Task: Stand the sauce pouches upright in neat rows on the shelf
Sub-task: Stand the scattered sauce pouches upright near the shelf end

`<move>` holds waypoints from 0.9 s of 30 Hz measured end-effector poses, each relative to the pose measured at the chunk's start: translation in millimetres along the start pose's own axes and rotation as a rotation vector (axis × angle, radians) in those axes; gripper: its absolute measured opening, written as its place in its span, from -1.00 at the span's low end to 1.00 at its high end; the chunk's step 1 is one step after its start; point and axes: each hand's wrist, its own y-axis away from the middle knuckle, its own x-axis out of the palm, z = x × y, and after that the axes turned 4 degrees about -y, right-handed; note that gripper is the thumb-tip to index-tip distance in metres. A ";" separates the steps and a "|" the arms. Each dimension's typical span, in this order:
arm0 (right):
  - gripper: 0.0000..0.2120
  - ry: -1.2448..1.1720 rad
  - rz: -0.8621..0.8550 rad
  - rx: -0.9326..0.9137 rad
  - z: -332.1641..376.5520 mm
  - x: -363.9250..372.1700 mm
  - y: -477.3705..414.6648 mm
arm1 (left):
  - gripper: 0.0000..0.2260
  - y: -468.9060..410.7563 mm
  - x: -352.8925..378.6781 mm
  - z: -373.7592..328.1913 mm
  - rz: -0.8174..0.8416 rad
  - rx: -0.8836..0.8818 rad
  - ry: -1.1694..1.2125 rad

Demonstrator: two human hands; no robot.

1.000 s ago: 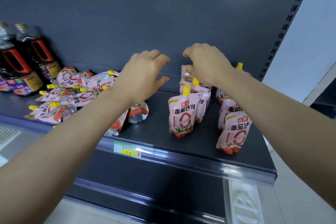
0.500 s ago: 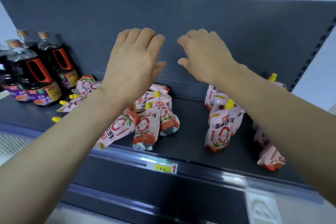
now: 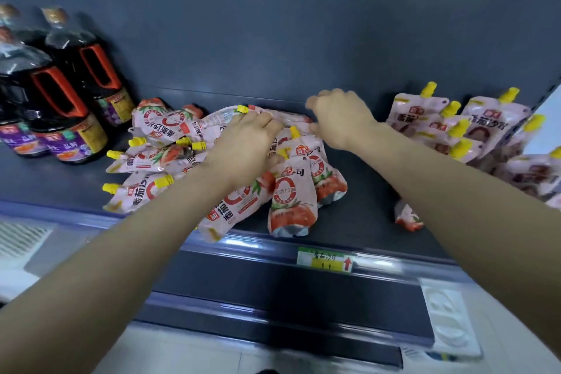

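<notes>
On the sauce pouches (image 3: 291,200): a red square with 海天 in white, a big red ring above a tomato picture, and 番茄沙司 in dark characters. Glossy pink film, soft and crinkled, flat with a gusseted foot, topped at one corner by a stubby yellow screw cap (image 3: 164,181). Mostly tumbled in a loose heap (image 3: 170,136) at the middle of the dark grey metal shelf (image 3: 367,215), lying crosswise and overlapping; two at the heap's front near upright, leaning. To the right, well apart, a standing group (image 3: 440,121) in close ranks against the back panel (image 3: 303,24), caps up. Left hand (image 3: 243,149) palm down on the heap, fingers pressed together and bent onto a lying pouch; cannot tell whether gripping or only pressing. Right hand (image 3: 341,118) at the heap's back right edge, knuckles up, fingers curled under and blurred; cannot tell whether pinching anything. At far left, dark plastic bottles (image 3: 73,94) with orange-red handles and purple labels, lettering too blurred to read. On the shelf's front rail, a green and yellow price tag (image 3: 324,261) with a red upward arrow, figures illegible.
</notes>
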 end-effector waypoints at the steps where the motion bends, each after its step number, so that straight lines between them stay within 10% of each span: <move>1: -0.81 -0.010 0.043 0.020 -1.1 7.0 -2.3 | -0.51 -2.9 9.1 0.8 0.047 -0.011 0.060; 27: -0.43 -0.403 0.523 0.303 -14.5 72.1 -47.7 | -0.49 -40.5 65.4 13.1 0.760 -0.331 0.671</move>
